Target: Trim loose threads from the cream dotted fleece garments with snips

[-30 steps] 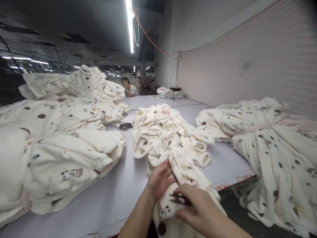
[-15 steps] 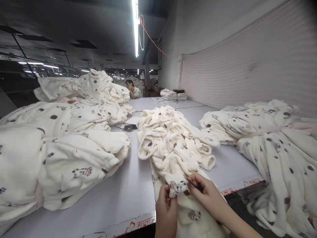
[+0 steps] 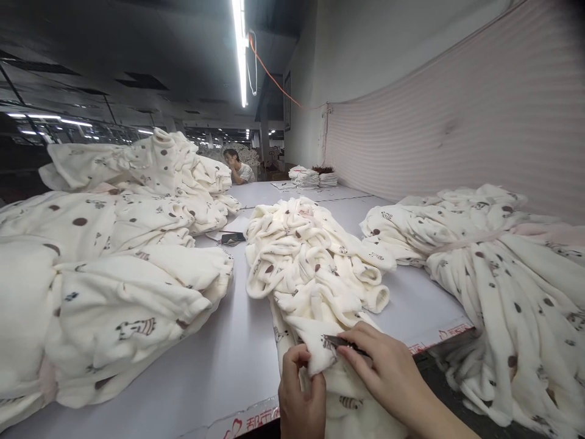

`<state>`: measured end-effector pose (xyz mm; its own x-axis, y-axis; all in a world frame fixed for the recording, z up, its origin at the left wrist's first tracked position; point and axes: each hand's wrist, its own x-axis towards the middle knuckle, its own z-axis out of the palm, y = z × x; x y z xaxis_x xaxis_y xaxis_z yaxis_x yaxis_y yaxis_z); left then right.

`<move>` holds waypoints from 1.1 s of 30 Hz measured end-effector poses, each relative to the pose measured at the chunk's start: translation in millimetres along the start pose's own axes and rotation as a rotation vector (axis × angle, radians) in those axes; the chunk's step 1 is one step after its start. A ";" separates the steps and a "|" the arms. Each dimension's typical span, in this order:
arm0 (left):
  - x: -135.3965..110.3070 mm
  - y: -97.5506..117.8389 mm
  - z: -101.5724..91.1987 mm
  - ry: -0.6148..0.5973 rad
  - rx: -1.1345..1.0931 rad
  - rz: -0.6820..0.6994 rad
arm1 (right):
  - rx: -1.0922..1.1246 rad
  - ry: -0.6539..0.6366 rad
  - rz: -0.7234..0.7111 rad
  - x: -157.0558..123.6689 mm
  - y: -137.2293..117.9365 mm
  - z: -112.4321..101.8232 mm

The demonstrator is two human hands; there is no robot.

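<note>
A cream fleece garment (image 3: pixel 315 289) with brown dots and small animal prints lies bunched in front of me, its near end hanging over the table edge. My left hand (image 3: pixel 301 390) is closed, pinching a fold of this cloth between thumb and fingers. Dark thread snips (image 3: pixel 347 345) are gripped in my right hand (image 3: pixel 388 369), their tips at an animal print on the raised fold, just right of my left hand. Whether the blades touch the cloth I cannot tell.
Tied bundles of the same fleece (image 3: pixel 132 317) are piled at left; another bundle (image 3: pixel 493 274) hangs over the table edge at right. A small dark object (image 3: pixel 232 238) lies on the white table (image 3: pixel 247 341). White stacks (image 3: pixel 304 177) stand farther back. A person (image 3: pixel 240 167) sits beyond.
The pinched fold has turned, showing a plainer white part beside my left fingers. The snips have dropped slightly and point left at the cloth. The whole view has shifted a little.
</note>
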<state>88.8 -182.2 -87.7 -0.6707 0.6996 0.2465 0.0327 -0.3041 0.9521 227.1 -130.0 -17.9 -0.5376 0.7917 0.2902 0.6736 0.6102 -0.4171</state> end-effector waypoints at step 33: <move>35.4 19.7 9.4 -0.585 -0.827 -0.671 | 0.064 0.039 -0.051 13.9 12.2 -14.0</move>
<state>72.6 -157.3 -58.5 0.0702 0.9975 -0.0033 -0.8183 0.0595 0.5717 234.9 -111.1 -6.9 -0.5495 0.7609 0.3450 0.6112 0.6477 -0.4550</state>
